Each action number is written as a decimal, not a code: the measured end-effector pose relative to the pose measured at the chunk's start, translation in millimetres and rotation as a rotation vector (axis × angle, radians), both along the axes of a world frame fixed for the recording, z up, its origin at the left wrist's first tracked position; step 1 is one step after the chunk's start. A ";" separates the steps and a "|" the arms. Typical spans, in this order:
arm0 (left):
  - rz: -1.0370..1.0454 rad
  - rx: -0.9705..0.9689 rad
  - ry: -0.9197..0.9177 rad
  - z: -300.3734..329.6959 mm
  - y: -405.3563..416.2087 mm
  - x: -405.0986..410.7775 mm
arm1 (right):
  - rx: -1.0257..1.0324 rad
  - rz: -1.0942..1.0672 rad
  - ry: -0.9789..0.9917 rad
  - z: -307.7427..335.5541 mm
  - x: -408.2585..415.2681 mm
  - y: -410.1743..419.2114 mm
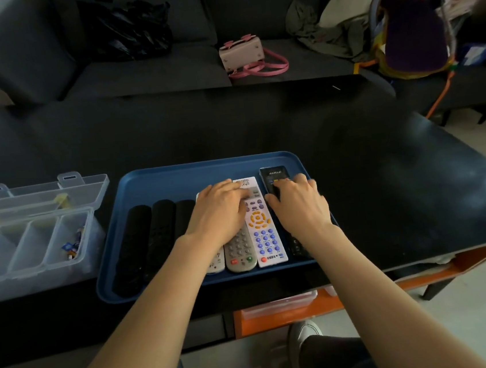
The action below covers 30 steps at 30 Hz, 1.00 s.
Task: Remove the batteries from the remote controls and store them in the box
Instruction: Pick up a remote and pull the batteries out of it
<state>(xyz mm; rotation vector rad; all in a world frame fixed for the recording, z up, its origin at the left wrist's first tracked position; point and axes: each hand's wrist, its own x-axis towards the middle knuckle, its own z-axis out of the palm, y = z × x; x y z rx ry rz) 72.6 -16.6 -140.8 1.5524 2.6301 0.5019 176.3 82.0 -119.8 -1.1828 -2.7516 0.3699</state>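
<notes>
Your work surface is a black table (pixel 367 152). Directly on it you have a blue tray (pixel 157 180) near the front edge and, just beside the tray on your left, a clear compartment box (pixel 19 261) with its lid open.

Both hands (pixel 219 208) (pixel 299 205) reach forward, seemingly curled.

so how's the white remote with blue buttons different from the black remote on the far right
The white remote is pale with blue, orange and red buttons; the black remote is dark with barely visible keys. The white remote lies mostly uncovered between the hands, while the black remote is largely hidden under the right hand, whose fingers curl round it. Both lie lengthwise, side by side, in the blue tray.
</notes>
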 end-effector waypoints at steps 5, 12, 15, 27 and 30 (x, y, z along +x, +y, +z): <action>0.065 0.067 0.055 4.9 -13.2 -8.5 | 0.002 0.157 0.071 3.5 -10.6 -14.0; 0.004 -0.163 -0.043 7.0 -32.7 -17.9 | -0.081 0.051 -0.055 -2.9 -25.1 -25.6; -0.001 -0.184 -0.061 8.5 -36.1 -18.8 | -0.124 -0.019 0.034 -3.8 -26.6 -25.4; 0.096 0.248 -0.251 6.3 -36.8 -23.9 | -0.459 -0.118 0.417 14.3 -17.9 -11.1; 0.143 0.439 -0.502 15.6 -35.2 -24.5 | -1.084 -0.153 0.625 29.1 -15.2 -18.7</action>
